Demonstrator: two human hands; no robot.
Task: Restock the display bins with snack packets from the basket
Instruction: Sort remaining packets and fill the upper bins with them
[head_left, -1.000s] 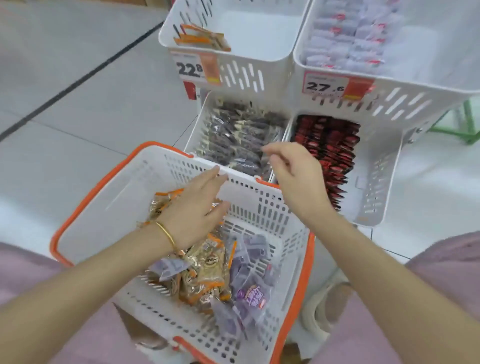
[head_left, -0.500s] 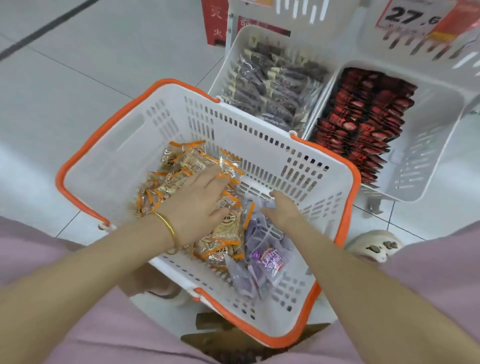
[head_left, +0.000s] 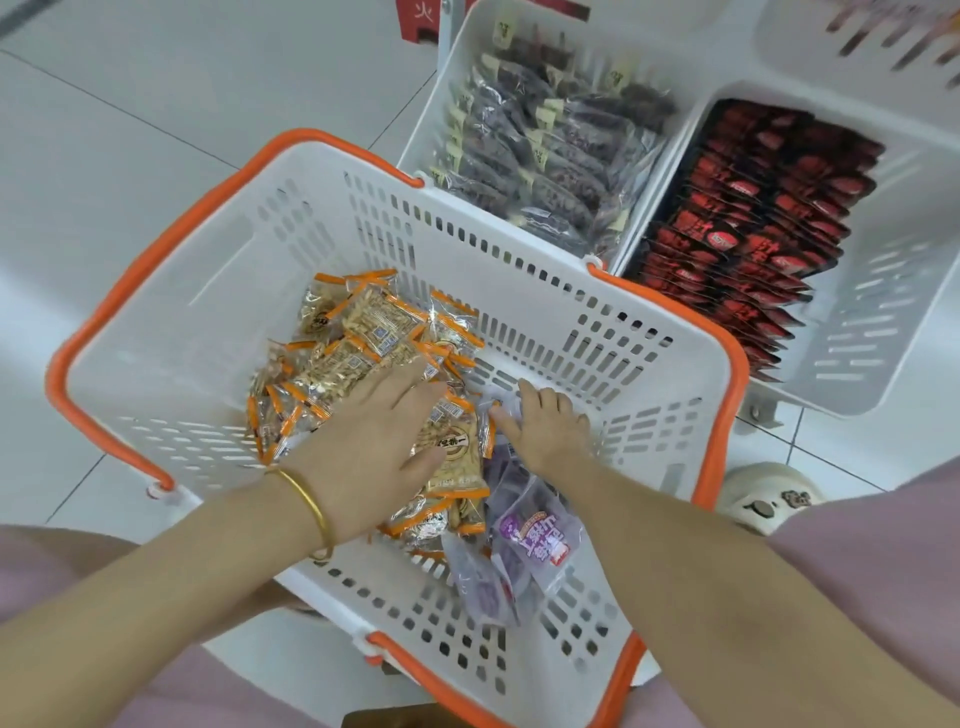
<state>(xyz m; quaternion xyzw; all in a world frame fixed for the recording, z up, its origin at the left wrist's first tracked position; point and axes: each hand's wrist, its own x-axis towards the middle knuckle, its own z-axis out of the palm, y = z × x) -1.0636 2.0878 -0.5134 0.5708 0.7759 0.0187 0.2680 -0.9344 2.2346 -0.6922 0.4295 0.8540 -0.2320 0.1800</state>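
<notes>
the left hand (head_left: 374, 452) lies flat, fingers straight, on the orange-edged packets (head_left: 363, 322) inside the basket (head_left: 519, 280). just beside it the right hand (head_left: 550, 431) reaches among the purple packets (head_left: 535, 540), fingers bent; whether it pinches one cannot be told. beyond both hands stand the display bins (head_left: 883, 312), holding dark and red packets.

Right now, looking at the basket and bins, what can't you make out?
Head view:
- Right hand fingertips: buried among the purple packets, so a grip cannot be confirmed.
- Orange packets under the left hand: covered by it.
- Upper bin: blurred, cut off by the top edge.
- Dark packets: print too small to read.
</notes>
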